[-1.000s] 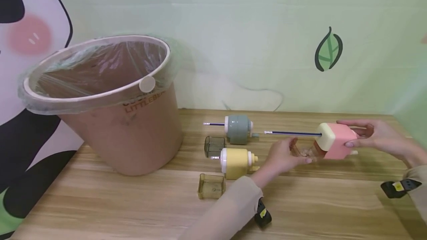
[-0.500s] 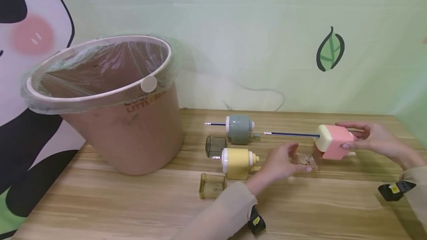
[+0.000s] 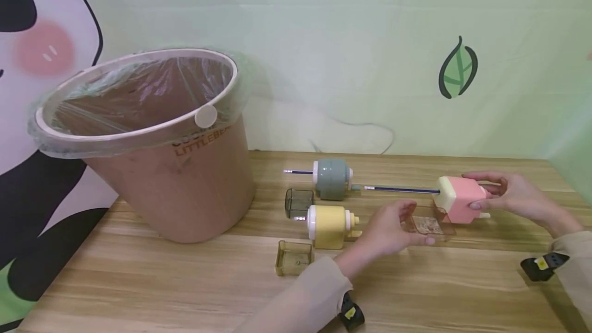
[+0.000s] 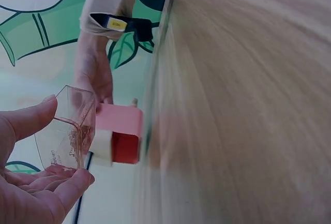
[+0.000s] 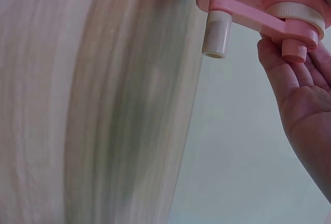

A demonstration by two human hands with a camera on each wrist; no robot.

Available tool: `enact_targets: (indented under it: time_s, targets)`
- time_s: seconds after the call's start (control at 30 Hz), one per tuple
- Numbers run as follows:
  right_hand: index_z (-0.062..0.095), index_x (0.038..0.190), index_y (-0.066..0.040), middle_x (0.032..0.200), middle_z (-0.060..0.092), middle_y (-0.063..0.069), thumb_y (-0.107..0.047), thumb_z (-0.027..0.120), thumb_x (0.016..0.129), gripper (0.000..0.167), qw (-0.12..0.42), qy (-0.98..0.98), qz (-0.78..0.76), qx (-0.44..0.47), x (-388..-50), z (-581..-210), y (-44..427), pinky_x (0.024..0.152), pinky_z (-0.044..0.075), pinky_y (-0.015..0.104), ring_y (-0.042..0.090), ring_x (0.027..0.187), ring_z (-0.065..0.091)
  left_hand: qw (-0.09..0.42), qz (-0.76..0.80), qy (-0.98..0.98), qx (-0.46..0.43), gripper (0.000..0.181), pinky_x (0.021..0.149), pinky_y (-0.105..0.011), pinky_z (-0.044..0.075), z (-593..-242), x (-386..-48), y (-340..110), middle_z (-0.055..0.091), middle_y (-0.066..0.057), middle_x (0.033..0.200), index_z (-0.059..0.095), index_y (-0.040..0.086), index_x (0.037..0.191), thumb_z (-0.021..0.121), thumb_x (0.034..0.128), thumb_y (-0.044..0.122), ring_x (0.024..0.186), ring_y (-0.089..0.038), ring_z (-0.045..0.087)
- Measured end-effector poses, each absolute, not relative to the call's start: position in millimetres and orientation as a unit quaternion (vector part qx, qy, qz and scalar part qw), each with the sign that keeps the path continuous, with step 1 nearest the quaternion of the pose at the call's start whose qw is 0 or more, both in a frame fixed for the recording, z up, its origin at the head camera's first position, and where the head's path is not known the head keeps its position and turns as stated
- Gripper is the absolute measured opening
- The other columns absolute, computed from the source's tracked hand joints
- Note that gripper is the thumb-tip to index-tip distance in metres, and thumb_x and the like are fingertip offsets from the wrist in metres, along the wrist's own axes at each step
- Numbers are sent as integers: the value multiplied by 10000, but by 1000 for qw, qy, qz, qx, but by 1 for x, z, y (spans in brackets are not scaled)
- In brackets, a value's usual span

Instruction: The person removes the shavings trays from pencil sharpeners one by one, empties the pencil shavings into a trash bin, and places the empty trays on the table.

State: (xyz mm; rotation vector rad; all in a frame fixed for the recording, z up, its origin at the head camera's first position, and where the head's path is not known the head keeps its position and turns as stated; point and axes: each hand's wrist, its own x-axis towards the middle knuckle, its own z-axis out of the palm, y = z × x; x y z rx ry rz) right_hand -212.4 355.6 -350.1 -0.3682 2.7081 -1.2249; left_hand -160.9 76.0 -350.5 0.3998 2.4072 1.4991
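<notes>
My right hand (image 3: 518,200) grips the pink pencil sharpener (image 3: 464,200) at its crank end, with a dark blue pencil (image 3: 402,189) stuck in its cream front. In the right wrist view the pink crank with its white knob (image 5: 217,35) shows clearly. Between thumb and fingers, my left hand (image 3: 386,227) holds a clear pinkish shavings drawer (image 3: 430,226) that has shavings in it. The drawer is out of the sharpener, just left of and below it. In the left wrist view the sharpener's red drawer opening (image 4: 125,148) gapes beyond the drawer.
A pink trash bin (image 3: 185,194) with a plastic liner stands at the left. A grey-blue sharpener (image 3: 331,180) and a yellow sharpener (image 3: 329,226), each holding a pencil, are mid-table. Near them lie a smoky drawer (image 3: 299,203) and an olive drawer (image 3: 294,258).
The drawer has come out of the pink sharpener and moved slightly down, away from it. The sharpener, in the right hand, has shifted a little left and down.
</notes>
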Motion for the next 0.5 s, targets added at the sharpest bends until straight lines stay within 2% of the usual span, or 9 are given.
enact_targets:
  time_s: [0.23, 0.33, 0.5]
  targets:
    - [405, 1299, 59, 1079, 448, -241, -157, 748, 745, 686, 78, 903, -406, -119, -212, -355, 356, 739, 506, 169, -115, 908, 513, 141, 535, 818, 155, 722, 933, -190, 426, -344, -155, 68, 519, 44, 1297, 501, 124, 1279, 814, 640, 247, 1146, -87, 509]
    - [410, 1292, 62, 1056, 444, -287, -142, 745, 747, 672, 75, 900, -411, -121, -212, -356, 356, 730, 509, 173, -111, 906, 519, 142, 548, 809, 158, 725, 907, -167, 436, -339, -152, 62, 516, 58, 1298, 503, 134, 1281, 817, 636, 238, 1140, -71, 509]
    - [399, 1299, 64, 1094, 454, -226, -136, 743, 748, 680, 81, 897, -418, -115, -212, -356, 357, 730, 518, 186, -107, 907, 523, 140, 574, 791, 158, 724, 846, -123, 456, -330, -147, 51, 520, 63, 1293, 512, 131, 1275, 827, 627, 196, 1121, -60, 519]
